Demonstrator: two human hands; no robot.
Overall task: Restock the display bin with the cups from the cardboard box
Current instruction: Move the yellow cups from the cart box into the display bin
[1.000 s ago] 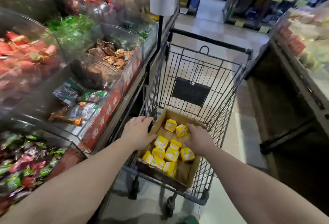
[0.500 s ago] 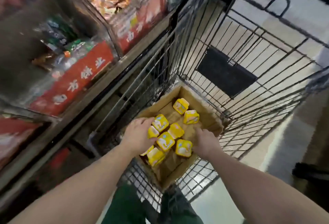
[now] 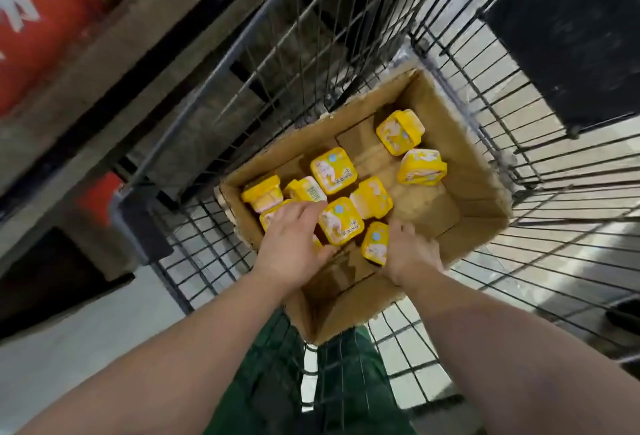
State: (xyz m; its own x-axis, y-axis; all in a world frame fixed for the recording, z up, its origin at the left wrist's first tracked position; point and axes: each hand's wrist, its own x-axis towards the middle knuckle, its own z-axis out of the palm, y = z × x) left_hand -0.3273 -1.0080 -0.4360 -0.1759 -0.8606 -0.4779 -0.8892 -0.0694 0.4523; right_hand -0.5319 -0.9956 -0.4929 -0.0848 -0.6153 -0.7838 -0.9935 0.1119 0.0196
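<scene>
Cart (image 3: 346, 36), box (image 3: 485, 199), cups (image 3: 341, 220) btwn hands

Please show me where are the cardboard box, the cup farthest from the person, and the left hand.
cardboard box (image 3: 485, 192): head view, on its bare inner right wall.
farthest cup (image 3: 400, 131): head view, on its printed lid.
left hand (image 3: 294, 240): head view, on the back of the hand.

The box (image 3: 467, 171) is matt brown corrugated cardboard, its cut rims rough and frayed. The cups (image 3: 334, 170) are glossy yellow plastic with shiny printed foil-like lids. The cart (image 3: 346, 36) is thin dark metal wire, smooth, with a matt black panel (image 3: 568, 36). The floor (image 3: 69, 348) looks smooth and slightly glossy. The green trousers (image 3: 263, 382) are matt cloth.
</scene>
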